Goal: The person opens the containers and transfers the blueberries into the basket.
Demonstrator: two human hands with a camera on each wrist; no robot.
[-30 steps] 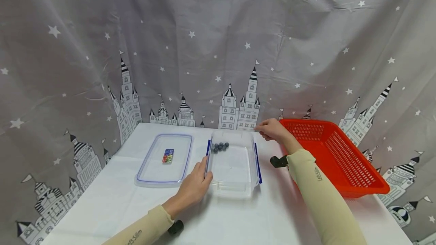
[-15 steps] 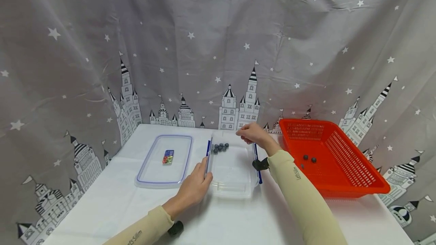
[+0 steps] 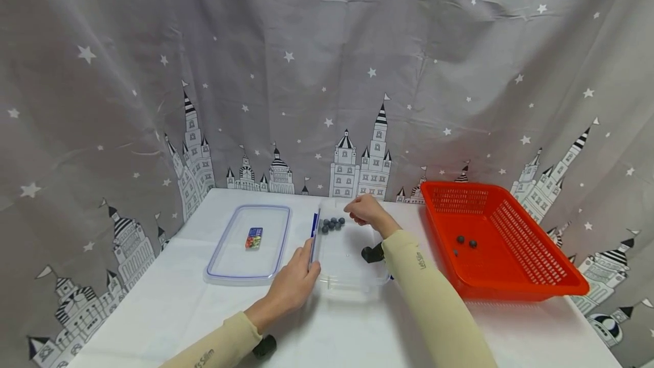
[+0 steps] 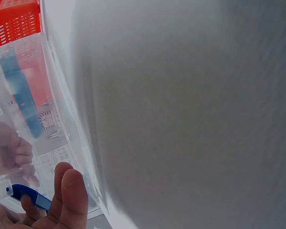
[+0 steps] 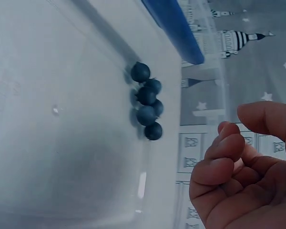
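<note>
My left hand point(image 3: 293, 281) grips the left side of a clear plastic food container point(image 3: 347, 270), by its blue side latch point(image 3: 314, 226). Inside, several blueberries point(image 5: 146, 115) lie clustered along the far left edge. Over the container's far part hovers my right hand point(image 3: 367, 211), just right of the berries. The right wrist view shows that hand with its fingers loosely curled and the thumb apart from the fingertips. Nothing shows between them. Through the clear wall in the left wrist view, the right hand point(image 4: 8, 148) also appears.
To the right stands a red perforated basket point(image 3: 462, 201) with three blueberries point(image 3: 472, 244) on its floor. A clear lid point(image 3: 245, 263) with a blue seal and a colourful label lies left of the container. Behind the white table point(image 3: 352, 337) hangs a grey curtain point(image 3: 317, 33).
My right hand has moved left from beside the basket to above the container, near its blueberries. The arm's shift uncovers blueberries in the basket. My left hand keeps its grip.
</note>
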